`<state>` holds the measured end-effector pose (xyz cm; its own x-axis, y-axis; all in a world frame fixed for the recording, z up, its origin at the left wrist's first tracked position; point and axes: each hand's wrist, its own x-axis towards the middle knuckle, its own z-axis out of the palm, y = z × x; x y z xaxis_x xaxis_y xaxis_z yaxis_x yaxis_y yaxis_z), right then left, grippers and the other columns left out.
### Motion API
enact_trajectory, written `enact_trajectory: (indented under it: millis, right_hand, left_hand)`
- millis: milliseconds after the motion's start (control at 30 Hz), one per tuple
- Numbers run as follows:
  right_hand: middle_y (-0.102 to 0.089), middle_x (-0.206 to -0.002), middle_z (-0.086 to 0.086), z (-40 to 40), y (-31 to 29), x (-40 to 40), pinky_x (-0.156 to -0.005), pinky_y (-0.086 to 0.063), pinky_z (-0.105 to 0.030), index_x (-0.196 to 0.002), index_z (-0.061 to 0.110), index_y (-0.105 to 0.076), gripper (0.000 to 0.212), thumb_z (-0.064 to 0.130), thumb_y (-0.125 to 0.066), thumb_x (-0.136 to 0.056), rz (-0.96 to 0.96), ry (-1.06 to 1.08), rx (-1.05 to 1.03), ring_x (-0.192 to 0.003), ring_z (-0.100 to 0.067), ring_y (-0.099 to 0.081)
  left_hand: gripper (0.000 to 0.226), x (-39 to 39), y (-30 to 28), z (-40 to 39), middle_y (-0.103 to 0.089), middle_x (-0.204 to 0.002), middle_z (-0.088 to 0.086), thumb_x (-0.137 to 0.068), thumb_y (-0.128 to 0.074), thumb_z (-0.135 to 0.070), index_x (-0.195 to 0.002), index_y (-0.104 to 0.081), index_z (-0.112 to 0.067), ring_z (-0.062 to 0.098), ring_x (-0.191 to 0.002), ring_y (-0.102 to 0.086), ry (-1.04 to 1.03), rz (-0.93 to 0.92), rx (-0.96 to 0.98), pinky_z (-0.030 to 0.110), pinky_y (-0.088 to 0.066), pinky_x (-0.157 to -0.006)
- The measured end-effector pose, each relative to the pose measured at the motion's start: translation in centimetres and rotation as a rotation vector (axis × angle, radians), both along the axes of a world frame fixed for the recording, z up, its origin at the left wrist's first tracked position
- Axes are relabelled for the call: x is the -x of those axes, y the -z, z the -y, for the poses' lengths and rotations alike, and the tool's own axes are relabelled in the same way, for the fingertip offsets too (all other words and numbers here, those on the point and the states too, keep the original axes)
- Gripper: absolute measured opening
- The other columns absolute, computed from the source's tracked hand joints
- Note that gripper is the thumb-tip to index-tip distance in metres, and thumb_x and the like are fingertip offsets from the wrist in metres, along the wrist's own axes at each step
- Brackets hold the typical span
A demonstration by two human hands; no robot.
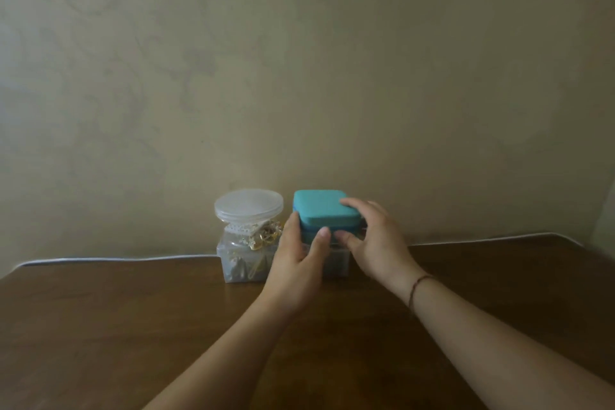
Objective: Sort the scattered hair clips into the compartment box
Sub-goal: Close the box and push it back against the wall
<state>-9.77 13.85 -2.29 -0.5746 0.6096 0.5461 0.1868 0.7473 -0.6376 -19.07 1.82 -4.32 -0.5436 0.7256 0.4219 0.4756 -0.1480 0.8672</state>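
the teal box (324, 210), stacked on a clear box (337, 263) at lower centre, is clasped by the left hand (296, 263) and right hand (372, 243), fingers half curled. no loose clips are seen. the neighbouring jar (248, 210) could be knocked if the box is lifted sideways.

I'm reaching both arms forward, left hand (296, 263) and right hand (376, 243) cupping inward, fingers curled, thumbs nearly touching each other.
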Motion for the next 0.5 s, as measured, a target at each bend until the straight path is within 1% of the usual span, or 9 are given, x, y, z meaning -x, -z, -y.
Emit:
enact_trajectory:
  millis: [33,67,133,200,267,333,367,433,500]
  right_hand:
    - [-0.047,-0.131,0.002,-0.2,0.3,1.0,-0.105,-0.038,-0.025,-0.132,0.020,-0.052,0.049,0.012,-0.068,-0.086,-0.009,0.000,0.014,-0.121,-0.013,-0.045]
    - [-0.047,-0.133,0.002,-0.3,0.6,1.9,-0.104,-0.034,-0.021,-0.132,0.019,-0.052,0.048,0.010,-0.066,-0.088,-0.010,0.006,0.031,-0.123,-0.014,-0.045]
    - [-0.048,-0.134,0.001,-0.8,1.6,3.2,-0.100,-0.030,-0.017,-0.132,0.020,-0.052,0.046,0.011,-0.064,-0.089,-0.009,0.031,0.059,-0.124,-0.015,-0.044]
    - [-0.049,-0.131,0.001,-1.1,2.7,3.7,-0.099,-0.031,-0.018,-0.132,0.021,-0.051,0.045,0.016,-0.064,-0.089,-0.027,0.045,0.040,-0.119,-0.012,-0.044]
    - [-0.048,-0.128,0.001,-1.4,3.6,3.9,-0.098,-0.035,-0.020,-0.133,0.021,-0.050,0.045,0.021,-0.063,-0.090,-0.052,0.041,-0.008,-0.112,-0.007,-0.041]
    - [-0.047,-0.128,0.002,-1.7,4.2,4.1,-0.097,-0.039,-0.022,-0.135,0.024,-0.047,0.045,0.025,-0.061,-0.092,-0.061,0.040,-0.033,-0.113,-0.006,-0.040]
    - [-0.046,-0.129,0.003,-1.8,4.6,4.3,-0.098,-0.040,-0.024,-0.136,0.026,-0.045,0.046,0.028,-0.060,-0.093,-0.061,0.044,-0.047,-0.116,-0.007,-0.040]
    - [-0.046,-0.130,0.002,-1.9,5.1,4.7,-0.098,-0.045,-0.032,-0.137,0.031,-0.041,0.047,0.033,-0.058,-0.093,-0.037,0.069,-0.065,-0.120,-0.013,-0.041]
    - [-0.048,-0.128,0.002,-1.6,5.0,5.3,-0.091,-0.051,-0.039,-0.137,0.036,-0.038,0.048,0.041,-0.055,-0.092,0.006,0.123,-0.112,-0.119,-0.016,-0.045]
  left_hand:
    - [0.050,1.1,0.2,-0.4,-0.049,-0.138,-0.009,-0.099,-0.048,-0.045,-0.146,-0.036,-0.032,0.002,-0.125,-0.047,-0.051,-0.053,0.048,0.033,-0.043,-0.108]
    - [0.054,1.9,0.4,-0.8,-0.046,-0.141,-0.006,-0.099,-0.048,-0.046,-0.148,-0.036,-0.029,0.007,-0.128,-0.045,-0.087,-0.097,0.118,0.039,-0.041,-0.110]
    - [0.065,2.6,0.6,-1.4,-0.038,-0.149,0.001,-0.097,-0.050,-0.049,-0.152,-0.029,-0.022,0.018,-0.134,-0.040,-0.147,-0.144,0.264,0.044,-0.039,-0.112]
    - [0.077,2.2,1.1,-1.5,-0.024,-0.158,0.003,-0.095,-0.053,-0.049,-0.156,-0.018,-0.016,0.022,-0.143,-0.029,-0.193,-0.165,0.283,0.044,-0.034,-0.116]
    - [0.083,1.3,1.9,-1.2,-0.008,-0.164,0.000,-0.096,-0.055,-0.044,-0.159,-0.007,-0.015,0.018,-0.150,-0.011,-0.219,-0.248,0.229,0.039,-0.022,-0.122]
    - [0.085,0.8,2.5,-0.8,0.007,-0.165,-0.006,-0.098,-0.053,-0.043,-0.158,0.001,-0.018,0.012,-0.151,0.004,-0.236,-0.365,0.229,0.034,-0.010,-0.124]
    - [0.086,0.9,3.0,-0.7,0.014,-0.164,-0.008,-0.098,-0.051,-0.045,-0.158,0.006,-0.019,0.011,-0.151,0.008,-0.254,-0.423,0.263,0.033,-0.005,-0.123]
    - [0.088,1.5,3.3,-0.8,0.025,-0.162,-0.005,-0.099,-0.045,-0.050,-0.156,0.014,-0.018,0.014,-0.150,0.014,-0.298,-0.527,0.374,0.031,0.003,-0.120]
    - [0.088,1.8,3.3,-0.9,0.032,-0.160,0.001,-0.100,-0.041,-0.051,-0.153,0.021,-0.017,0.017,-0.150,0.017,-0.306,-0.566,0.440,0.031,0.007,-0.117]
